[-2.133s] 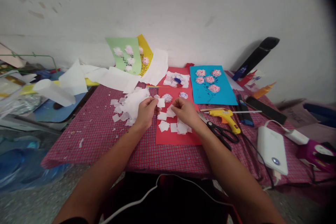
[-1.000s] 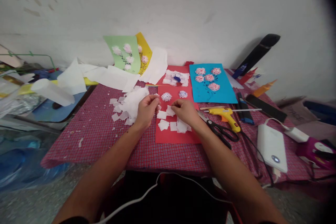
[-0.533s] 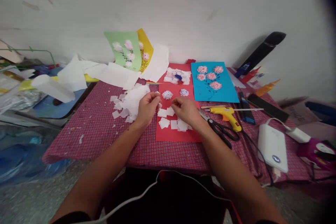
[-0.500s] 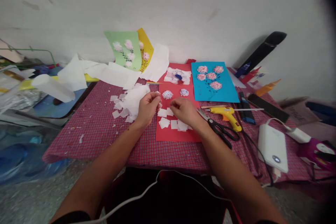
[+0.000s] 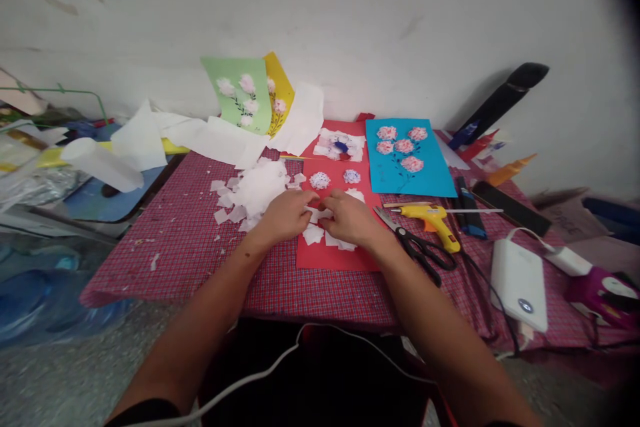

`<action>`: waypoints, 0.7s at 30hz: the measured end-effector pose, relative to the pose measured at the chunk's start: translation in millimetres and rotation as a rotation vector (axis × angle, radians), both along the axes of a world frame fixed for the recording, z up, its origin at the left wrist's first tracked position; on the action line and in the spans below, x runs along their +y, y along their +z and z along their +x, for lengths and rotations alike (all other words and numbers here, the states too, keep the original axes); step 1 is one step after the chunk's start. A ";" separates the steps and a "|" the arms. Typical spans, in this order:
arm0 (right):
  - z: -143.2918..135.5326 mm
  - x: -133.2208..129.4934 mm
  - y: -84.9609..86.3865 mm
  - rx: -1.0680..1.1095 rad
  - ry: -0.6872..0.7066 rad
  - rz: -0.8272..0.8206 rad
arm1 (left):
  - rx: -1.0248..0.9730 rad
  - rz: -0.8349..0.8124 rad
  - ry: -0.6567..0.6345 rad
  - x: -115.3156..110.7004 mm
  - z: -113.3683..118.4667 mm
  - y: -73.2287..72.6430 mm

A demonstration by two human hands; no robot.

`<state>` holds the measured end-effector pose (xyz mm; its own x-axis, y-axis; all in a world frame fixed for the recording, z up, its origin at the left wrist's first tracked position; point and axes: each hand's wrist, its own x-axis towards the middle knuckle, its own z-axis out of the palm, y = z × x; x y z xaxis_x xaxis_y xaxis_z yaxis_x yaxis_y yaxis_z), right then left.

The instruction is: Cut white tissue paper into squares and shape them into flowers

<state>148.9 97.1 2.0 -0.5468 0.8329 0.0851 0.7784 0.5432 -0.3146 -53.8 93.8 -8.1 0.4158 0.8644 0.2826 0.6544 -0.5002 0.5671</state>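
My left hand (image 5: 289,215) and my right hand (image 5: 347,219) are close together, low over a red sheet (image 5: 340,263). Fingers of both hands are bent in a pinch around small white paper squares (image 5: 318,215) between them; the exact grip is partly hidden. Just below lies a star-shaped stack of white paper (image 5: 313,234), and more white squares (image 5: 340,243) are under my right hand. Beyond my fingers two speckled paper flowers (image 5: 319,180) sit on the red sheet. Left of them is a heap of white paper squares (image 5: 260,183), beside my left hand.
Scissors (image 5: 423,250), a yellow glue gun (image 5: 435,220) and a white power bank (image 5: 520,283) lie to the right. Behind are a blue card with flowers (image 5: 390,177), a green card (image 5: 237,73) and paint-stained paper (image 5: 330,145). A white paper roll (image 5: 103,163) stands out at left.
My left hand has come down and right from beside the paper heap, meeting the squares on the red sheet. My right hand has moved slightly, its fingertips now facing the left ones.
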 end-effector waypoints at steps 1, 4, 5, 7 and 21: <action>0.2 0.2 -0.3 -0.014 -0.010 -0.001 | 0.016 -0.008 -0.024 0.1 -0.1 -1.0; 0.7 1.3 -1.7 -0.038 -0.029 0.008 | 0.070 -0.014 -0.066 -0.1 -0.2 -4.1; 0.9 1.8 -2.3 -0.044 -0.031 0.014 | 0.092 -0.008 -0.068 -0.4 -0.3 -4.7; 1.2 2.9 -3.6 -0.050 -0.034 0.021 | 0.134 0.006 -0.064 -1.3 -0.4 -5.2; 5.9 9.8 -4.7 0.124 -0.097 0.071 | -0.022 -0.049 0.089 -4.3 1.8 2.5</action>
<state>154.8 106.9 -2.7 -0.4457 0.8709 0.2069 0.7861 0.4914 -0.3750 -52.0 89.6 -5.6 0.3310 0.9106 0.2476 0.6823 -0.4122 0.6038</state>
